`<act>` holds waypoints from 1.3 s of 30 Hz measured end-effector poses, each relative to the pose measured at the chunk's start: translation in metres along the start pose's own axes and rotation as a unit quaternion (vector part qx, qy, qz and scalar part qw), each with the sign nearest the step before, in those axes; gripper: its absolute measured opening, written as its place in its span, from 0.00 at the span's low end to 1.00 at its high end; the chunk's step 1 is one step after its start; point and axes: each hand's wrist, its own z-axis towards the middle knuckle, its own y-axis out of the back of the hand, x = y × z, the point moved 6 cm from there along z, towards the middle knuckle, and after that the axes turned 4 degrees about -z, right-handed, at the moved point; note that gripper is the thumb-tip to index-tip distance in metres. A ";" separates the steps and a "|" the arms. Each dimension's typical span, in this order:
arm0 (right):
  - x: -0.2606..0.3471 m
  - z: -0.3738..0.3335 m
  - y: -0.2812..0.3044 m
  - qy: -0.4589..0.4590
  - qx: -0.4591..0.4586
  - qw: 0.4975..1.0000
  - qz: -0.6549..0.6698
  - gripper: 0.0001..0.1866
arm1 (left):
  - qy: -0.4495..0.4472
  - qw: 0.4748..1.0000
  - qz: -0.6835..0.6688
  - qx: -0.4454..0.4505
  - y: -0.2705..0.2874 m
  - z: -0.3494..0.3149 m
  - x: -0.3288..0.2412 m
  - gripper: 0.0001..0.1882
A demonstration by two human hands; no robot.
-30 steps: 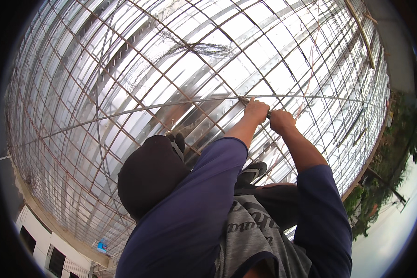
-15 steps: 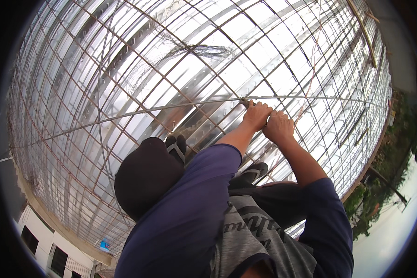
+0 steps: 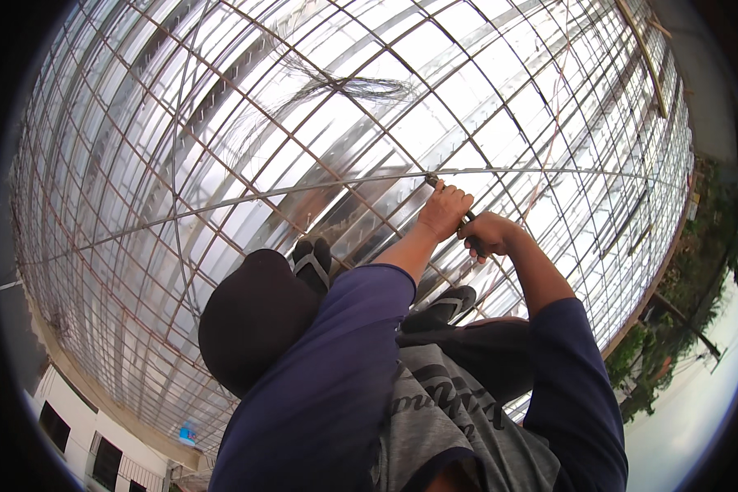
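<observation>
My left hand (image 3: 446, 208) is closed round a dark pair of pincers (image 3: 467, 218), near their jaw end. The jaws meet a crossing of the rebar mesh (image 3: 361, 197), beside a long grey bar (image 3: 295, 190) that runs across it. My right hand (image 3: 495, 233) is wrapped round the lower handle end, just right of and below my left. Fingers cover most of the tool. Any wire at the jaws is too small to make out.
A loose bundle of thin tie wire (image 3: 369, 88) lies on the mesh beyond my hands. Shiny ribbed metal decking (image 3: 336, 156) shows underneath. My sandalled feet (image 3: 312, 266) are on the mesh close by. A wooden strip (image 3: 649, 70) lies at the far right.
My right hand has turned and come down along the handles, so the dark tool now shows between my hands. My left hand has shifted slightly down and left. The jaws stay at the same crossing.
</observation>
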 end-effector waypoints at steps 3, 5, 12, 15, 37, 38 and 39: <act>0.023 -0.023 0.019 -0.035 -0.073 0.972 -0.222 0.17 | 0.014 0.999 -0.032 0.026 -0.004 0.009 -0.003 0.10; 0.048 -0.045 0.004 0.081 -0.337 0.790 -0.507 0.14 | 0.054 0.995 -0.065 0.043 -0.001 0.020 0.007 0.10; 0.051 -0.042 0.001 0.051 -0.281 0.813 -0.507 0.14 | 0.022 0.990 -0.123 0.071 -0.001 0.016 0.006 0.16; 0.059 -0.045 0.005 0.021 -0.197 0.872 -0.448 0.13 | 0.047 0.986 -0.158 0.004 0.005 0.002 0.010 0.23; -0.010 -0.034 0.017 -0.011 0.099 0.982 0.159 0.24 | -0.024 0.996 -0.074 0.038 0.010 0.018 -0.014 0.11; 0.004 -0.050 0.035 -0.053 0.013 0.998 0.009 0.29 | -0.019 0.996 -0.074 0.044 0.011 0.021 -0.016 0.11; 0.022 -0.058 0.046 0.009 -0.104 0.979 -0.175 0.30 | -0.013 0.996 -0.074 0.050 0.010 0.023 -0.016 0.11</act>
